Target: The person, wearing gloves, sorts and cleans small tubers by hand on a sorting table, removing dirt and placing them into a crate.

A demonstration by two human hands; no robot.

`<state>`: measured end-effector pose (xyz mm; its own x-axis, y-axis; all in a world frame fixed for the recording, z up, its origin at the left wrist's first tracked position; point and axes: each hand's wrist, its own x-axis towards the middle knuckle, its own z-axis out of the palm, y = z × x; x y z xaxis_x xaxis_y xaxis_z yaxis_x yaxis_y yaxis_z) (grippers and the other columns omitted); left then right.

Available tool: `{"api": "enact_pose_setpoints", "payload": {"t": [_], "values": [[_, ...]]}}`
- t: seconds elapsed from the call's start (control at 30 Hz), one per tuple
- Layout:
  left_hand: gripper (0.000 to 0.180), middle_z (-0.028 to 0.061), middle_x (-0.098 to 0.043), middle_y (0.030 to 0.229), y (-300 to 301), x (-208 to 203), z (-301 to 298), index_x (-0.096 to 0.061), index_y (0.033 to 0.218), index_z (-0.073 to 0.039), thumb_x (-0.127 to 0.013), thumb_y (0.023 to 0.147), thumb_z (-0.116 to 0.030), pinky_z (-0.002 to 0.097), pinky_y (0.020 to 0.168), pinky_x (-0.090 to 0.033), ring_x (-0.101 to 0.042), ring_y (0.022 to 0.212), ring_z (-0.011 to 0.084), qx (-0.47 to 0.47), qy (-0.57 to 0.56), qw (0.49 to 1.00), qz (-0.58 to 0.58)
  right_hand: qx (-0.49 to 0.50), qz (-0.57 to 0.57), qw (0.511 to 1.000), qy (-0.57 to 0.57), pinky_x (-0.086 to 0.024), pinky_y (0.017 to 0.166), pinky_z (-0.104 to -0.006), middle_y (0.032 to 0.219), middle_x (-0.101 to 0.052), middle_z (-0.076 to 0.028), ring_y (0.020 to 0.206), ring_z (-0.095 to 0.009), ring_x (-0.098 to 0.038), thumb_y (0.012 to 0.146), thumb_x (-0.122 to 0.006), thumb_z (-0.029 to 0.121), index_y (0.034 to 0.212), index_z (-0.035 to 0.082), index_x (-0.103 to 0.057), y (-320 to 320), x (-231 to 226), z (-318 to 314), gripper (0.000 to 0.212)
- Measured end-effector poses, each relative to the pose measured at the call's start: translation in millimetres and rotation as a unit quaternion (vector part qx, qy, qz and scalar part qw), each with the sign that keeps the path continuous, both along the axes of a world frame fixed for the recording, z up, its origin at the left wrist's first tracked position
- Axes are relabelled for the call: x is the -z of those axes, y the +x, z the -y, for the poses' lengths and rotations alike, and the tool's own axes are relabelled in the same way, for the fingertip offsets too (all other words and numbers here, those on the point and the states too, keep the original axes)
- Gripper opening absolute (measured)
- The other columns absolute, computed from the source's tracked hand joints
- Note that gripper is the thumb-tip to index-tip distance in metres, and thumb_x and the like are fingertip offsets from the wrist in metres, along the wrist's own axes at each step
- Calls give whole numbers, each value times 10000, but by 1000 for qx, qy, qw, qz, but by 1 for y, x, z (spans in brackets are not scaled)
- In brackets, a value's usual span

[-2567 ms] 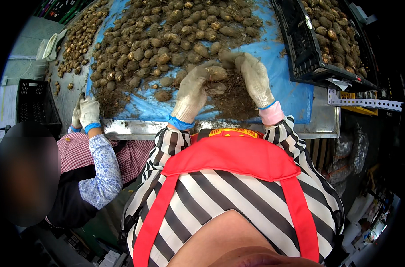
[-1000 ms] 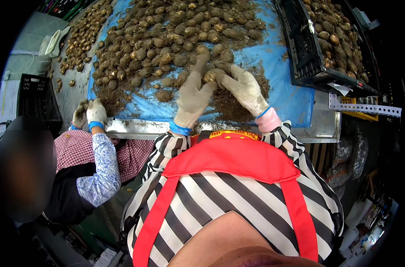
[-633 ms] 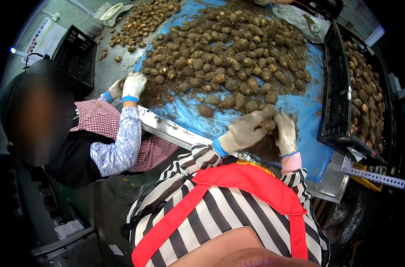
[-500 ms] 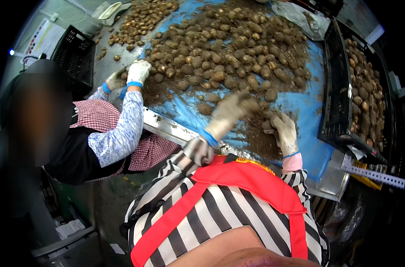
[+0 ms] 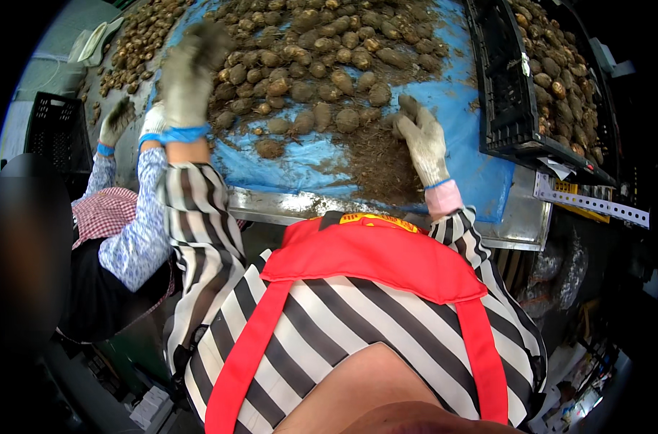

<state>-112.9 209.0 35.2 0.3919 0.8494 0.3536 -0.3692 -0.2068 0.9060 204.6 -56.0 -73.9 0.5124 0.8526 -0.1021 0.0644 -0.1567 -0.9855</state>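
Observation:
A heap of brown, soil-covered tubers (image 5: pixel 307 65) lies on a blue sheet (image 5: pixel 300 163) spread over a metal table (image 5: pixel 524 224). My left hand (image 5: pixel 188 76), in a dirty work glove with a blue cuff, is raised and blurred over the left side of the heap; whether it holds anything is unclear. My right hand (image 5: pixel 421 141), gloved with a pink cuff, rests with fingers spread on a patch of loose roots and soil (image 5: pixel 376 163), its fingertips against a tuber at the heap's near edge.
A black plastic crate (image 5: pixel 506 94) holding tubers stands on the right. A co-worker in a checked shirt stands at my left, gloved hands (image 5: pixel 119 119) at the table's left edge. Another black crate (image 5: pixel 50 130) sits further left.
My left hand has lifted off the heap's near edge and swung up and left over the tubers. My right hand stays on the soil patch. The view has shifted.

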Motion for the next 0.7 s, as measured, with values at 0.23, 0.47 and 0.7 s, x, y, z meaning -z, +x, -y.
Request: {"api": "enact_pose_setpoints", "payload": {"t": [0.23,0.47,0.7], "values": [[321,222,-727,1022,91,77,125,-664,1156,82,-506,1052,-177,338,793,-617,-726,872,252,58,-224,967,-108,-47,241,942,-228,-486,1017,-394,1266,-664,-266,1177,-356,-647,856,-699,515,1404,-62,-518,21,-21,-62,816],[399,167,-699,1209,100,89,152,-574,1327,82,-555,1050,-206,309,897,-589,-703,1043,223,112,-231,950,-177,-150,214,938,-229,-486,1016,-387,1239,-677,-208,1166,-299,-644,810,-776,296,1316,-10,-576,20,-20,-84,624],[578,199,-606,1338,107,86,167,-344,1520,68,-546,1043,-187,364,942,-582,-672,1124,271,202,-276,938,-52,-178,-77,979,67,-456,1062,-312,1367,-600,-104,1235,-176,-560,804,-732,-6,1457,-2,-498,-10,-43,-38,693]]}}
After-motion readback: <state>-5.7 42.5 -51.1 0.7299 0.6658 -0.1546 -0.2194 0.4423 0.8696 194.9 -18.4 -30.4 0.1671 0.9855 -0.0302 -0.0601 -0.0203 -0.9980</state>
